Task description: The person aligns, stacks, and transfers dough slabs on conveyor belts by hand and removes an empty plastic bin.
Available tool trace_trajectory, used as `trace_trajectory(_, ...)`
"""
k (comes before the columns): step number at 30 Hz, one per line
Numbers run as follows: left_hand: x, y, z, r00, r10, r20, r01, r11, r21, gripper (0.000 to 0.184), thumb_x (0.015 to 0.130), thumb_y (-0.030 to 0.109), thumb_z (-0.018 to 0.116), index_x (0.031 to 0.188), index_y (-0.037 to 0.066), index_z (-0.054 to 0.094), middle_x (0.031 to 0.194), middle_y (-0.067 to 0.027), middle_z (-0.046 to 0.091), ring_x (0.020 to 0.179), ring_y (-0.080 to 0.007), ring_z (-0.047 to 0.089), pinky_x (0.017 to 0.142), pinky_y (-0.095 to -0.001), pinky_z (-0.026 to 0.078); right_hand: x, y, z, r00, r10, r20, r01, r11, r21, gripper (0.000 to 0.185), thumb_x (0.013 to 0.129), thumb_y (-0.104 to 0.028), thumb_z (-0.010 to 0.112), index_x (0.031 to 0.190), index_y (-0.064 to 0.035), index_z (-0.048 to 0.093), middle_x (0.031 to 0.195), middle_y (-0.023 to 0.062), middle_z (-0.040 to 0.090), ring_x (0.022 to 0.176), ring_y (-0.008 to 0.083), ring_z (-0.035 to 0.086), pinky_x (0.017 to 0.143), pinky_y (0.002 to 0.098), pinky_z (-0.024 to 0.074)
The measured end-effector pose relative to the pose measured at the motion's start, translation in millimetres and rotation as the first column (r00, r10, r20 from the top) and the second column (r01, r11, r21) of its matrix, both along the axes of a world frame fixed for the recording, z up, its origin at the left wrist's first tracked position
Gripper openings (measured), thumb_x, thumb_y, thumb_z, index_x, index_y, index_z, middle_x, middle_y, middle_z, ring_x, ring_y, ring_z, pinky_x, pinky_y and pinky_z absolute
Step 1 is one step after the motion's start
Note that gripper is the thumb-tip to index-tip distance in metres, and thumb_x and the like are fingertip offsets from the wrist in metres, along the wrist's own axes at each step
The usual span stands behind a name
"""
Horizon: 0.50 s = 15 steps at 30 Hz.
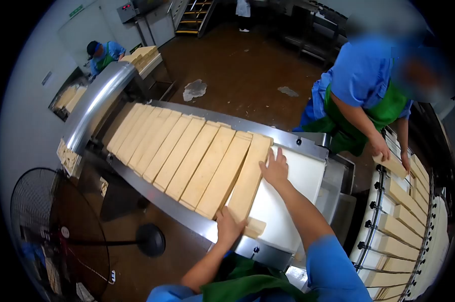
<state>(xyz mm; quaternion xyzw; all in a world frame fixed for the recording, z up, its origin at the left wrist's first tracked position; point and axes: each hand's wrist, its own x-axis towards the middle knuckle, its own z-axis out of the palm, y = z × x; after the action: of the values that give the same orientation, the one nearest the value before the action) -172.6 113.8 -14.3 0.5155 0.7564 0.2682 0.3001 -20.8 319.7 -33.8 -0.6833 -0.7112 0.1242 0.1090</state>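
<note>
Your left hand (231, 227) is partly closed around the near end of the end slab (251, 176), thumb on its right side and fingers at its left. Your right hand (275, 168) is open, fingers spread, the fingertips against the slab's right edge near its far end. That pale, flat slab lies on the conveyor (293, 201) at your 12 o'clock, at the right-hand end of a closely packed row of slabs (179, 151) running toward 10 o'clock and the curved metal hood (99, 103). A narrow, wedge-shaped gap shows between it and its neighbor, widest toward you. A small pale piece (255, 228) sits on the white belt just beside your left hand, on its right. At your 2 o'clock, a co-worker (363, 95) in blue sleeves and a green apron handles another slab (391, 165) over the second conveyor (376, 201), where more slabs lie. A round fan (56, 226) stands at 8 o'clock.
</note>
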Motion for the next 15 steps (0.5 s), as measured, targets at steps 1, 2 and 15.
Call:
trace_trajectory(1, -2, 3, 9, 0.998, -0.059, -0.020, 0.055, 0.987, -0.150, 0.083, 0.068, 0.031, 0.078, 0.124, -0.010, 0.032, 0.114, -0.0309, 0.043, 0.106, -0.0458, 0.048, 0.089, -0.0487, 0.043, -10, 15, 7, 1.000, 0.017, -0.017, -0.018, 0.999, -0.049, 0.070, 0.085, -0.046, 0.054, 0.142, -0.0101, 0.034, 0.150, 0.0190, 0.019, 0.130, 0.0359, 0.030, 0.103, 0.0479, 0.0306)
trace_trajectory(2, -3, 1, -4, 0.979, -0.111, -0.171, 0.094, 0.990, -0.106, 0.088, 0.070, 0.037, 0.076, 0.127, -0.010, 0.029, 0.117, -0.0318, 0.043, 0.107, -0.0455, 0.049, 0.088, -0.0494, 0.043, -18, 26, 12, 0.999, 0.033, -0.037, -0.037, 0.994, -0.098, 0.069, 0.086, -0.048, 0.052, 0.143, -0.0142, 0.033, 0.151, 0.0186, 0.016, 0.132, 0.0360, 0.029, 0.102, 0.0478, 0.0324)
trace_trajectory(15, -7, 16, -32, 0.944, -0.306, -0.122, 0.257, 0.915, -0.310, 0.104, 0.068, 0.053, 0.071, 0.131, -0.011, 0.018, 0.123, -0.0343, 0.034, 0.109, -0.0454, 0.047, 0.088, -0.0476, 0.045, 7, 18, 57, 0.953, -0.300, -0.051, 0.260, 0.891, -0.373, 0.076, 0.076, -0.048, 0.060, 0.137, -0.0117, 0.034, 0.148, 0.0216, 0.020, 0.134, 0.0362, 0.029, 0.101, 0.0455, 0.0363)
